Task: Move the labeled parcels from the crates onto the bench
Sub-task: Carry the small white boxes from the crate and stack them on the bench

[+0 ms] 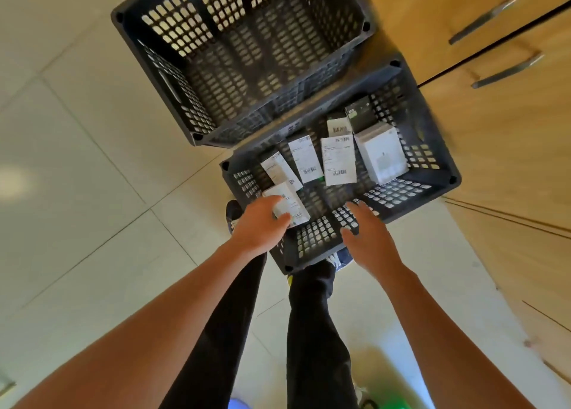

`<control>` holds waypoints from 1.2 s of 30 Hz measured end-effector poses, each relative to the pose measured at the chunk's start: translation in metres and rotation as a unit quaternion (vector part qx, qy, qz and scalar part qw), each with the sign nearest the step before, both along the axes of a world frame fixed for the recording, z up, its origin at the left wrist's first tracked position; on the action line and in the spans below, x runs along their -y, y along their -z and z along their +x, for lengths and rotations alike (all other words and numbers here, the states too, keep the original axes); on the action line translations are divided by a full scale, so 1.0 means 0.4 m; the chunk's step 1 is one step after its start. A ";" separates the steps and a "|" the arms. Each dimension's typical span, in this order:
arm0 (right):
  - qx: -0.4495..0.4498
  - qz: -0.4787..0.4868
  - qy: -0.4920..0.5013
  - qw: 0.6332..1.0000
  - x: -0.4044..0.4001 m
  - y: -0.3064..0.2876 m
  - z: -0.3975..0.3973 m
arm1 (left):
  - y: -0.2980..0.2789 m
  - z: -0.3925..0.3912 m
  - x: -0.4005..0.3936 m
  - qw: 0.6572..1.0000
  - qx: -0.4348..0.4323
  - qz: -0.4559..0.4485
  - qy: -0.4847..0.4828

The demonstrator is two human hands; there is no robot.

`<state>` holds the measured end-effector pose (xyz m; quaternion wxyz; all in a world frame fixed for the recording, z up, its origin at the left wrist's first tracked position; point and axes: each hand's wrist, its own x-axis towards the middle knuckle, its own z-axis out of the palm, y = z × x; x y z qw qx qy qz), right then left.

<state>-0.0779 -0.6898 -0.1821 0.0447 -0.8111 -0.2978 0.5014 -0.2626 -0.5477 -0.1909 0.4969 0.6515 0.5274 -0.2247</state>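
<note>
two bare hands reach down into the near dark grey perforated plastic crate [414, 211].
left hand [262, 226] curls its fingers around a small white labeled parcel [292, 206] at the crate's near left corner; right hand [367, 238] hovers over its near wall with fingers spread, holding nothing. more white labeled parcels [338, 161] lie deeper inside this crate.

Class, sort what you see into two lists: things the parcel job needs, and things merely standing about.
Job: near crate; parcels in it, e.g. white box; parcel gripped by left hand; right hand; far crate, no parcels.
Standing about: wooden cupboard; floor.
</note>
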 end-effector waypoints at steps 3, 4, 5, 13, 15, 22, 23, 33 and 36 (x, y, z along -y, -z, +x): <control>0.007 0.018 0.001 1.000 -0.025 0.127 0.008 | 0.144 0.028 0.008 0.997 -0.025 -0.043 -0.056; 0.008 0.024 0.006 1.000 -0.033 0.173 0.013 | 0.191 0.039 0.011 0.993 -0.033 -0.066 -0.096; 0.009 0.029 0.015 0.999 -0.042 0.218 0.020 | 0.236 0.053 0.015 0.983 -0.040 -0.092 -0.153; 0.003 0.040 0.098 0.994 -0.082 0.515 0.080 | 0.565 0.124 0.076 0.887 -0.107 -0.197 -0.404; 0.015 0.041 0.066 0.997 -0.087 0.566 0.083 | 0.620 0.131 0.096 0.882 -0.108 -0.191 -0.417; 0.062 0.027 -0.010 0.998 -0.120 0.704 0.098 | 0.731 0.133 0.139 0.911 -0.115 -0.144 -0.370; 0.065 0.022 -0.013 0.998 -0.123 0.717 0.097 | 0.737 0.134 0.143 0.913 -0.107 -0.140 -0.368; 0.099 -0.028 -0.050 0.993 -0.124 0.781 0.077 | 0.732 0.155 0.171 0.982 -0.051 -0.092 -0.157; 0.114 -0.031 -0.080 0.990 -0.115 0.785 0.085 | 0.731 0.156 0.169 0.997 -0.041 -0.044 -0.045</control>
